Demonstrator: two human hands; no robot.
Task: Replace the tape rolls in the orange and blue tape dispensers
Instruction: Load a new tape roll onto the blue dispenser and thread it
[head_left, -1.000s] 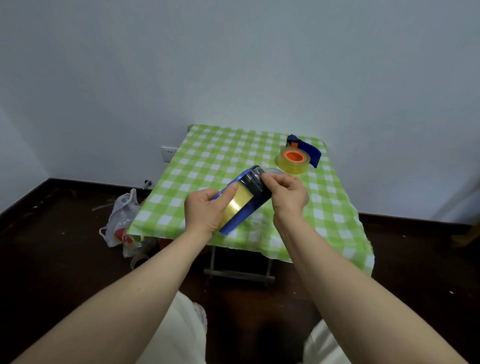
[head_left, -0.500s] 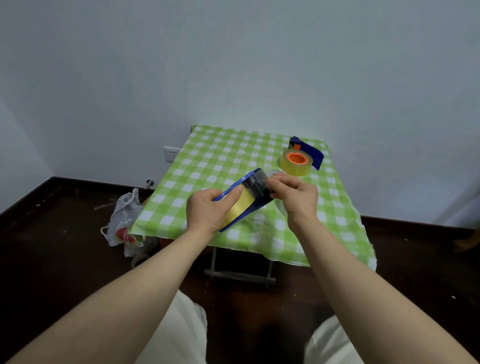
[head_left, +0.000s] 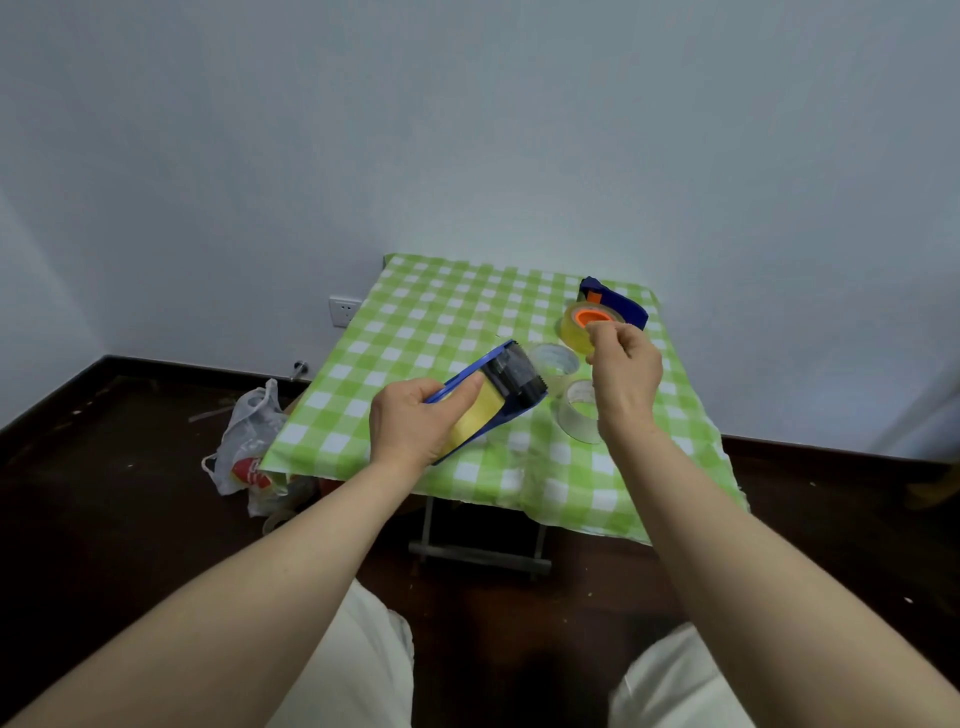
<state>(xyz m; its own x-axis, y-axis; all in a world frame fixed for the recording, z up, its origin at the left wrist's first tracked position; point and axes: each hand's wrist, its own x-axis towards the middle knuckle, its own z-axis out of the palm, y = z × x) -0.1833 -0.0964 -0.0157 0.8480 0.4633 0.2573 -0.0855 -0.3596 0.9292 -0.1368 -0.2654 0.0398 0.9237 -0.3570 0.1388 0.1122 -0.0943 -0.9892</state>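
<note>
The left hand (head_left: 415, 423) is closed around a blue handheld tape dispenser loaded with a yellowish tape roll (head_left: 493, 400), held above the near edge of the green-and-white checked table (head_left: 431, 322), its long axis running from the palm up and to the right with the black toothed head pointing toward the right hand. The right hand (head_left: 623, 371), raised just beyond that head, has its fingertips pinched together; whether they grip anything I cannot tell. Behind it lies a second blue dispenser with an orange hub (head_left: 605, 312), and two clear tape rolls (head_left: 563, 384) lie between the hands.

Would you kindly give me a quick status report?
Left hand grips blue dispenser. Right hand raised, fingers pinched; contents unclear. Two clear rolls beneath, on the table.
</note>
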